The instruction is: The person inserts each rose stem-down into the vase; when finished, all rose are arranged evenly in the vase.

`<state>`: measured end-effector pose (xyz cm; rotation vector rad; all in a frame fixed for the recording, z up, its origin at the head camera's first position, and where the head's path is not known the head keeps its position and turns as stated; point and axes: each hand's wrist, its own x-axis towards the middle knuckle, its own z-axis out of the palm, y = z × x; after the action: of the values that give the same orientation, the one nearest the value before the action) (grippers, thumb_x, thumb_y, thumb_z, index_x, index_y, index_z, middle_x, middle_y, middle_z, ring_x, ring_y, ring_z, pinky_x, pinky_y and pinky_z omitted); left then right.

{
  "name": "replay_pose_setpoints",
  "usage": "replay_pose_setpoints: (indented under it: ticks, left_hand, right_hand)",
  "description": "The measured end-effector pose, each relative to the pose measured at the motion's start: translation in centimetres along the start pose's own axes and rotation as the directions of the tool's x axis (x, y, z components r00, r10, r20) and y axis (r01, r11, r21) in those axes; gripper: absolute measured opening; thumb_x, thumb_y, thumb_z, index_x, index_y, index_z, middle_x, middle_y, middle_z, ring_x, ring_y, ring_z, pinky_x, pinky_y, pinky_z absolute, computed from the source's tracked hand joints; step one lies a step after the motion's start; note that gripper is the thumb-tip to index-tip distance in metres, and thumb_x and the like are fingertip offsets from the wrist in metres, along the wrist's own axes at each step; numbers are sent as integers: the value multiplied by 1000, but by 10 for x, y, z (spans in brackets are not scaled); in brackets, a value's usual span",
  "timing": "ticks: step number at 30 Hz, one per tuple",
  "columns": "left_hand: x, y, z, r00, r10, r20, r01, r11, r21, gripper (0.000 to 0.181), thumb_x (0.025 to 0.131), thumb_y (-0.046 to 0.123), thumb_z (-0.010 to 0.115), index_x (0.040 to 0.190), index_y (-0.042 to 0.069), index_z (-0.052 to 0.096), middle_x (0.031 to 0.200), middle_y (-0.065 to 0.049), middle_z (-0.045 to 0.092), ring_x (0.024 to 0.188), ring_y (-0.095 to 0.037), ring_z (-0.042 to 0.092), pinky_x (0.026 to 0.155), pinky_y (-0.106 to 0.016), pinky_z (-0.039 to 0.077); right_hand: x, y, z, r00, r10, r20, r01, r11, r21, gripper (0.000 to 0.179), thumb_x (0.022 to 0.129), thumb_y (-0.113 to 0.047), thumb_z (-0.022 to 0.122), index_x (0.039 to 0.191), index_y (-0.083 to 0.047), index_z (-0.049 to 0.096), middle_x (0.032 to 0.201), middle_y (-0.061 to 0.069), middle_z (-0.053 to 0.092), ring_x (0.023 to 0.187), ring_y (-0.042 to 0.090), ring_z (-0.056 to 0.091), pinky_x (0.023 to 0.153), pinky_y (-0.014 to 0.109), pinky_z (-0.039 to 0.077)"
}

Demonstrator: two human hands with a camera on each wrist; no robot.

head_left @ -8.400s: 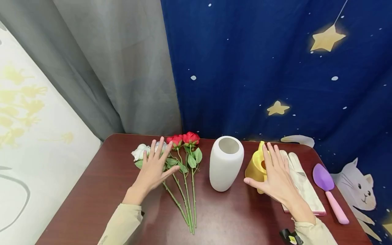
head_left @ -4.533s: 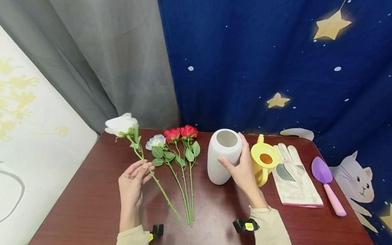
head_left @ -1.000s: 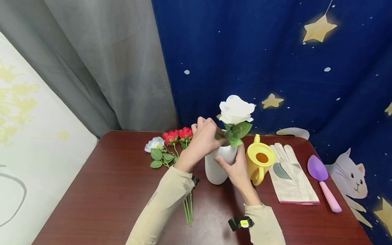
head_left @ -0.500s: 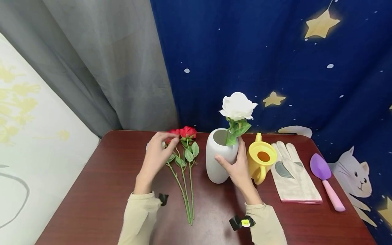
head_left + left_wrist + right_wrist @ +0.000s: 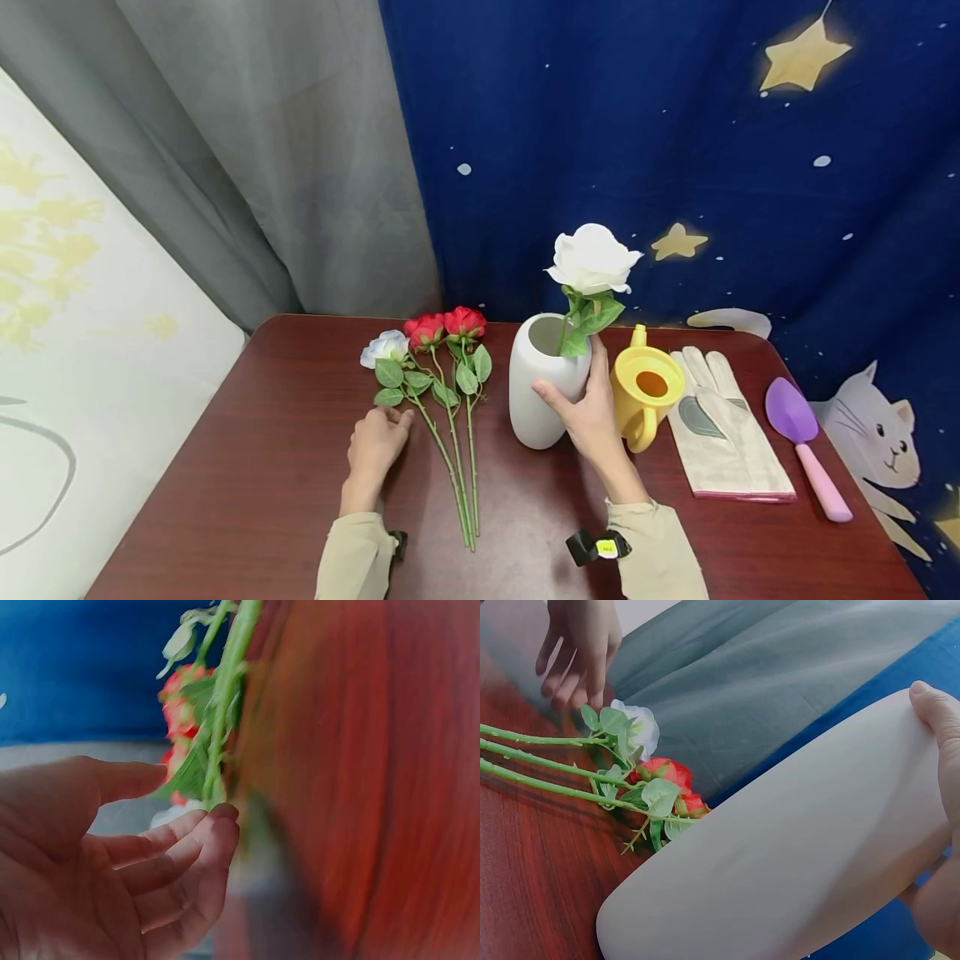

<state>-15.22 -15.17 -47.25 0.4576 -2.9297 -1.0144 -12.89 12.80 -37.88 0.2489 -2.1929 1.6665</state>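
Observation:
My right hand (image 5: 596, 421) grips the side of a white vase (image 5: 536, 400), thumb in front, fingers round the far side. One white rose (image 5: 592, 260) stands in the vase, leaning right, its leaves at the rim. To the left, my left hand (image 5: 377, 443) is low over the table beside the stem of a pale blue-white rose (image 5: 386, 348). In the left wrist view its thumb and fingers (image 5: 176, 862) are apart, with nothing between them. Two red roses (image 5: 444, 328) lie alongside the pale one, stems toward me.
Right of the vase stands a yellow watering can (image 5: 647, 392). Beyond it lie folded work gloves (image 5: 731, 442) and a trowel (image 5: 806, 446) with purple blade and pink handle. Grey and blue curtains (image 5: 540, 167) hang behind the table's back edge.
The white rose has gone from the table into the vase and my left hand has let go of it. That hand has moved back left to the pale rose; my right hand keeps holding the vase.

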Motion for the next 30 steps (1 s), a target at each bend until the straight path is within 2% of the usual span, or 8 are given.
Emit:
replay_pose_setpoints:
  ticks: [2,5,9,14,20,22,25,30]
  left_hand:
    - [2,4,7,1000,2,10,-2,1000,-1,30,88,38,61,76,11,65,75,-6,65,66,-29,60,55,-46,46]
    - [7,9,15,999,6,39,-5,1000,-10,39,86,40,64,59,12,57,58,-3,57,52,-24,53,45,-36,41]
    - [13,13,22,996,-1,91,5,999,-48,45,85,36,67,50,12,51,44,-1,51,44,-20,49,44,-31,38]
    - [18,8,26,995,-18,96,33,987,-158,27,85,22,68,63,7,63,50,-4,60,44,-15,58,49,-31,49]
    - [21,-3,24,995,-50,90,77,941,-329,17,83,14,70,74,1,65,52,-7,62,46,-15,62,43,-24,50]
    - [21,-4,21,994,-57,97,91,917,-389,16,82,12,70,76,-1,65,53,-9,63,47,-16,63,43,-24,50]
    - [20,-5,15,989,-79,128,132,861,-491,15,84,10,69,81,-4,63,58,-12,64,49,-17,64,45,-24,51]
    - [20,-9,5,973,-88,212,210,714,-668,17,88,6,63,98,-8,59,70,-14,67,56,-16,66,52,-24,54]
  right_hand:
    - [0,0,0,1000,0,3,0,1000,3,89,76,-6,74,146,-5,19,141,15,33,124,23,36,103,43,30]
    - [0,0,0,1000,5,4,-5,1000,5,89,77,-6,74,146,-6,18,141,15,33,124,23,36,103,43,29]
    - [0,0,-1,1000,13,7,-13,1000,12,89,77,-6,74,146,-7,18,140,14,34,124,22,36,103,43,29]
    - [0,0,-1,1000,17,14,-17,1000,16,89,77,-6,74,146,-7,18,140,14,35,123,22,37,103,43,30]
    - [0,-1,-1,1000,17,14,-17,1000,11,89,77,-6,74,146,-7,18,139,14,35,122,22,38,102,43,31]
    - [0,-1,-1,1000,13,15,-14,1000,15,89,77,-5,74,146,-7,18,139,14,35,122,22,38,102,43,31]
    - [0,-1,-1,1000,14,18,-14,1000,21,88,77,-5,74,146,-7,18,139,14,36,122,22,39,102,43,31]
    - [0,0,-1,1000,14,18,-14,1000,21,89,77,-5,74,146,-6,18,140,14,34,124,21,37,103,42,30]
